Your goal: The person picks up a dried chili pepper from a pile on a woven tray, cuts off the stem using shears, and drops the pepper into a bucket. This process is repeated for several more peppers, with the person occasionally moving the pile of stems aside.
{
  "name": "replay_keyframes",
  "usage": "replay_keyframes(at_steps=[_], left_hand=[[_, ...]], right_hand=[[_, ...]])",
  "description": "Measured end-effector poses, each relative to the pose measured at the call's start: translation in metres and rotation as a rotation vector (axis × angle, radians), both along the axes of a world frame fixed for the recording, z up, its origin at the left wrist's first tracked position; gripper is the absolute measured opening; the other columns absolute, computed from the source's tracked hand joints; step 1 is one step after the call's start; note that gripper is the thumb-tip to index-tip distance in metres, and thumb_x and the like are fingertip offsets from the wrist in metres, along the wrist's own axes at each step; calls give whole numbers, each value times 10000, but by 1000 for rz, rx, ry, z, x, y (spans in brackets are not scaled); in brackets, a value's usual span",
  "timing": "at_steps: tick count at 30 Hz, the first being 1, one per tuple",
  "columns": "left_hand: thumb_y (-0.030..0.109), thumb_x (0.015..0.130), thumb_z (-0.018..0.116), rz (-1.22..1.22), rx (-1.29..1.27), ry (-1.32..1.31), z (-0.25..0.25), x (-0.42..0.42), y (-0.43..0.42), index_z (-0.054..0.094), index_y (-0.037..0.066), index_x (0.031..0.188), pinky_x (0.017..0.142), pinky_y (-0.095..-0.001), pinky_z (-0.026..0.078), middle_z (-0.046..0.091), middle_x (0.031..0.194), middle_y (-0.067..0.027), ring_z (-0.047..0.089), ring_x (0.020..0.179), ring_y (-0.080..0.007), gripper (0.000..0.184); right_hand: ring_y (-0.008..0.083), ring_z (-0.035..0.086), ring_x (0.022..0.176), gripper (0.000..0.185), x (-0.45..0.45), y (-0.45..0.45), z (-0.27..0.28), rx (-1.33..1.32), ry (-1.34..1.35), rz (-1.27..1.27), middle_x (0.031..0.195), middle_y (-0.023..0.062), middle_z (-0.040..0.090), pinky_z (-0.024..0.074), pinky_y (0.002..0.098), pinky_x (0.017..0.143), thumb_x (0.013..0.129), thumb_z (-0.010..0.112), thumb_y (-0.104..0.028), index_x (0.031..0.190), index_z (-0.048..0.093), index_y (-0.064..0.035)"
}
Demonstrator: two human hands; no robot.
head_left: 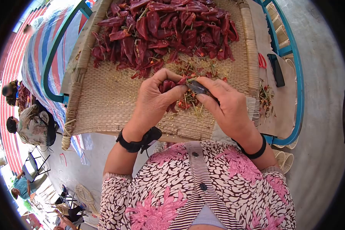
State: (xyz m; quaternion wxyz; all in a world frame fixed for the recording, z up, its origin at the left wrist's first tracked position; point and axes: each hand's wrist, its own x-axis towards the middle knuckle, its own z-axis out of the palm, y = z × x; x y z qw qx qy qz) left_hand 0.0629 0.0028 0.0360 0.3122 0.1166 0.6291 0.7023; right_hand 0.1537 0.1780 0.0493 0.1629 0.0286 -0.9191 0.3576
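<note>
Above the near part of a woven tray (99, 111), my left hand (153, 96) is closed round a dark red dried pepper (168, 86). The fingers of my right hand (228, 101) pinch a small dark blade-like tool (197, 87), whose tip meets the pepper's stem end between both hands. A large heap of dried red peppers (168, 30) covers the far part of the tray. Cut stems and bits of pepper (191, 69) lie behind and below my hands, with yellow seeds scattered over the weave.
Red-handled scissors (262, 60), a black phone (276, 70) and a pile of stems (265, 96) lie on the board right of the tray. A teal metal frame (301, 92) surrounds it. Several people sit at the far left, one in a camouflage jacket (36, 124).
</note>
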Motion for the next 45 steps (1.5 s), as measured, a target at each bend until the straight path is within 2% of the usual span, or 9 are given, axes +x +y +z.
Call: replay_keyframes(at_steps=[6, 15, 21, 24, 26, 33, 36, 39, 45], left_hand=[[71, 872, 672, 45, -14, 111, -11, 4, 4, 595, 26, 931, 427, -184, 379, 539, 652, 50, 449, 516, 1, 107], [122, 880, 678, -32, 151, -106, -15, -1, -3, 591, 33, 937, 447, -181, 442, 630, 713, -5, 568, 569, -34, 137], [103, 873, 684, -86, 376, -215, -25, -1, -1, 590, 44, 939, 542, -215, 505, 680, 819, -44, 626, 644, -87, 130], [74, 864, 685, -74, 416, -250, -27, 1, -2, 589, 46, 948, 636, -248, 530, 687, 870, -58, 638, 713, -104, 131], [61, 858, 689, -100, 459, -283, -27, 0, -4, 590, 44, 961, 689, -265, 532, 685, 891, -64, 640, 749, -114, 144], [77, 852, 691, -84, 439, -307, -18, 4, -9, 579, 36, 1003, 623, -252, 499, 671, 901, -107, 620, 698, -128, 192], [71, 882, 658, -83, 417, -296, -16, 5, -12, 586, 29, 984, 607, -242, 500, 674, 874, -78, 625, 683, -113, 132], [94, 896, 649, -76, 383, -251, -15, 5, -15, 581, 34, 974, 589, -231, 491, 674, 848, -75, 620, 662, -107, 119], [110, 910, 635, -66, 307, -186, -12, 5, -17, 571, 32, 972, 593, -225, 492, 674, 823, -72, 614, 653, -97, 118]], right_hand=[[245, 621, 651, 265, -3, -6, -14, 8, 40, -46, 820, 122, 612, 480, 339, 562, 887, 634, -223, 1077, 618, -39], [42, 368, 479, 242, -1, 3, -11, -1244, -649, 49, 656, -38, 497, 280, 183, 429, 983, 531, -247, 1080, 595, -35], [17, 307, 418, 294, -3, 17, -7, -1804, -577, 219, 634, -46, 416, 231, 180, 361, 1002, 479, -299, 1105, 568, -38], [19, 306, 419, 299, -2, 18, -3, -1537, -591, 185, 644, -43, 431, 234, 178, 364, 1006, 464, -309, 1106, 552, -42], [18, 310, 426, 311, -2, 15, -1, -1617, -638, 95, 651, -43, 434, 235, 177, 369, 1006, 463, -317, 1123, 543, -40], [17, 336, 464, 345, 1, 11, -8, -1525, -700, 13, 678, -47, 451, 254, 189, 408, 1008, 464, -331, 1185, 532, -43], [40, 408, 501, 303, 7, 1, -1, -1036, -405, -15, 699, -13, 496, 316, 215, 435, 974, 544, -255, 1172, 557, -26], [114, 534, 563, 298, 7, 0, 3, -210, 23, 115, 746, 49, 573, 409, 267, 480, 909, 634, -182, 1147, 591, -8], [259, 634, 669, 315, 9, -3, 4, 17, 14, 86, 832, 132, 639, 483, 333, 558, 856, 685, -188, 1113, 622, -17]])
